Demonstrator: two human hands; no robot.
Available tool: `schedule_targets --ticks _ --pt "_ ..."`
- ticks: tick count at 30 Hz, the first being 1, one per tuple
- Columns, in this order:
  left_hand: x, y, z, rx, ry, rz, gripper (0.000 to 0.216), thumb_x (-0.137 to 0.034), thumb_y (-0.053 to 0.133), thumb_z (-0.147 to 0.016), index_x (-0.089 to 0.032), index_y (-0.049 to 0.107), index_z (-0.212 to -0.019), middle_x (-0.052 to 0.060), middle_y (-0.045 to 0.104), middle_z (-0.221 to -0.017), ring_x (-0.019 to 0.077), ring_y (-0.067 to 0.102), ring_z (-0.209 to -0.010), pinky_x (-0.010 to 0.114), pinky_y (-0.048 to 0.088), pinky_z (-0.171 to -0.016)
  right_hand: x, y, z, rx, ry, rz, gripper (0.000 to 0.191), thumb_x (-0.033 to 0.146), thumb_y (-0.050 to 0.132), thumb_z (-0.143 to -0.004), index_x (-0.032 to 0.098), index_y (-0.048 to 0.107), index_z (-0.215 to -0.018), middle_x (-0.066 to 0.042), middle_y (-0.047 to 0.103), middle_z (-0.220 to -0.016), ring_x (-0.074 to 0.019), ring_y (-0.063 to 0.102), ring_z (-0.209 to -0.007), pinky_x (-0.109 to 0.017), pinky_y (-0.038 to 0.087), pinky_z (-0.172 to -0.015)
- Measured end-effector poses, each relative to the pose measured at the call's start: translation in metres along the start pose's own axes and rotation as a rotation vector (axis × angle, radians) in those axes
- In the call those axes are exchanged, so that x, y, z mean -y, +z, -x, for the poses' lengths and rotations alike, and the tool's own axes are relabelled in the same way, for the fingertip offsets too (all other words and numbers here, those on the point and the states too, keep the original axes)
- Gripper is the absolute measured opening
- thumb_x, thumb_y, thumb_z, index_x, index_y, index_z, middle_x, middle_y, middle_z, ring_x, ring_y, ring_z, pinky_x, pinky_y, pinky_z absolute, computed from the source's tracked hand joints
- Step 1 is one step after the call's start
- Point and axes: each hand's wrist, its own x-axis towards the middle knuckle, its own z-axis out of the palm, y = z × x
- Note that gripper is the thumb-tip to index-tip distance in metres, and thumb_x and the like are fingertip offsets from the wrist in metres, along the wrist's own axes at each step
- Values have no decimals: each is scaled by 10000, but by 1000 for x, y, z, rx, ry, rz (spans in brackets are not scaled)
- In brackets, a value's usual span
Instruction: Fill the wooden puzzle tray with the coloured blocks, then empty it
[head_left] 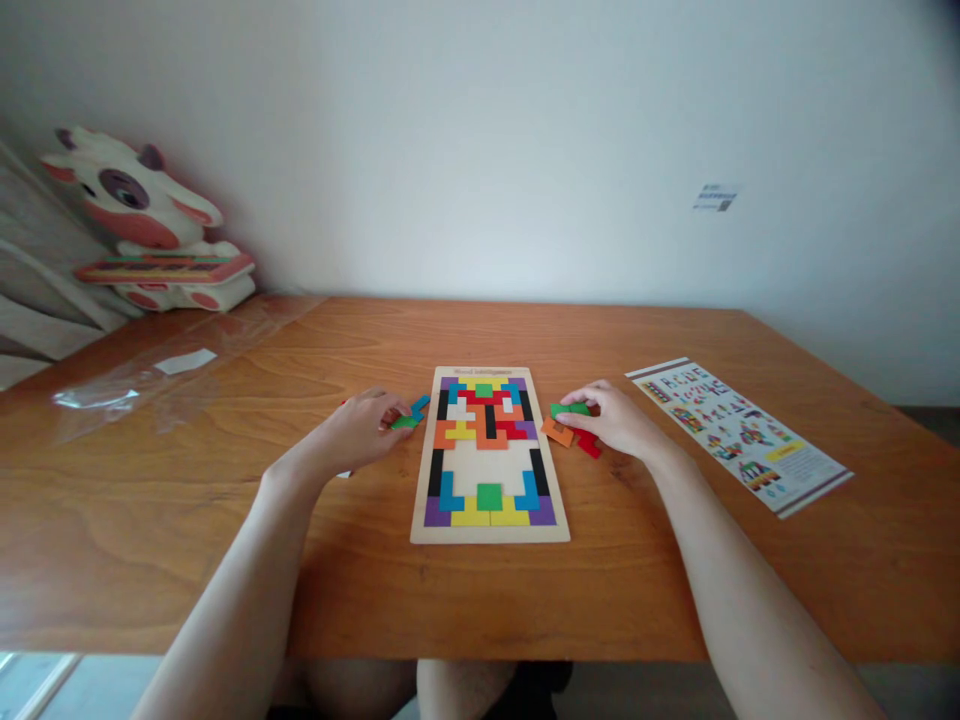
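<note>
A wooden puzzle board (480, 534) lies flat in front of me, partly filled with coloured blocks, with a bare patch in its lower middle. On its left, my left hand (366, 428) has its fingers closed on a green puzzle block (405, 423); a blue block (421, 404) lies just beyond. At the board's right edge, my right hand (609, 418) pinches another green block (570, 409) between thumb and fingers. Under and beside that hand are an orange block (557, 432) and a red block (589, 445). My left hand partly hides some small pieces beneath it.
To the right lies a printed pattern sheet (739, 435). Clear plastic wrapping (112, 385) with a white slip (186, 361) spreads over the table's left. A cow-shaped toy keyboard (169, 270) stands in the back left corner, and a wall (480, 180) rises behind the wooden table (360, 590).
</note>
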Motion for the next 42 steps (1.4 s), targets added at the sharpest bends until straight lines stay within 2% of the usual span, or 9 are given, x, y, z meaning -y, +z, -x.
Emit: schedule_targets --ticks 5,8,12,16,19,22,28,32,42 --pt "13 -3 -2 46 -207 237 323 -495 686 -707 -218 701 -871 25 744 -809 213 687 -750 301 537 -700 -2 3 -1 -40 15 -66 272 411 776 -724 207 706 -890 -78 678 -971 -226 637 -878 -354 507 -800" --pt "19 -1 -3 77 -219 351 378 -514 732 -641 -213 720 -870 30 753 -818 220 693 -768 304 542 -702 4 3 0 -10 24 -137 292 475 731 -752 202 668 -835 -51 696 -848 -211 634 -790 -338 495 -722" --pt "16 -2 -3 98 -198 387 350 -507 728 -662 -204 745 -837 27 742 -765 212 681 -732 282 523 -650 19 0 3 -84 -23 -236 334 499 718 -778 199 653 -908 -51 720 -831 -188 624 -720 -331 495 -705" --pt "-7 -8 0 13 -11 493 352 -513 633 -817 -195 748 -917 16 734 -793 177 658 -719 241 498 -618 46 0 11 13 -105 -242 334 455 670 -852 220 664 -1089 -53 740 -935 -186 639 -741 -329 506 -717" --pt "-30 -7 3 105 228 528 326 -449 560 -923 -181 739 -965 28 718 -862 159 646 -755 225 496 -634 68 3 19 207 -161 -204 283 430 558 -942 228 702 -1080 -46 741 -940 -201 659 -803 -321 503 -718" --pt "-43 0 5 194 424 466 276 -374 540 -960 -182 738 -966 69 697 -1045 163 652 -875 243 518 -741 83 8 24 285 -250 -165 297 394 504 -976 207 734 -959 -69 719 -961 -199 651 -833 -309 492 -711" --pt "-45 10 6 246 383 459 324 -330 610 -934 -247 658 -1243 43 728 -1068 136 653 -795 228 522 -693 86 19 27 291 -212 -207 213 289 651 -893 238 711 -1091 -31 726 -953 -148 628 -756 -289 495 -707" --pt "-47 9 5 252 497 425 248 -280 561 -961 -233 725 -1141 49 745 -991 130 650 -741 231 508 -672 86 20 28 323 -195 -283 179 302 648 -897 228 711 -1048 -24 736 -906 -147 646 -758 -284 508 -696" --pt "-49 16 -2 103 628 446 213 -259 573 -963 -215 768 -1034 82 774 -1011 190 698 -913 309 546 -835 88 24 30 408 -124 -342 133 295 689 -867 198 699 -958 -40 753 -865 -159 683 -769 -277 509 -681"
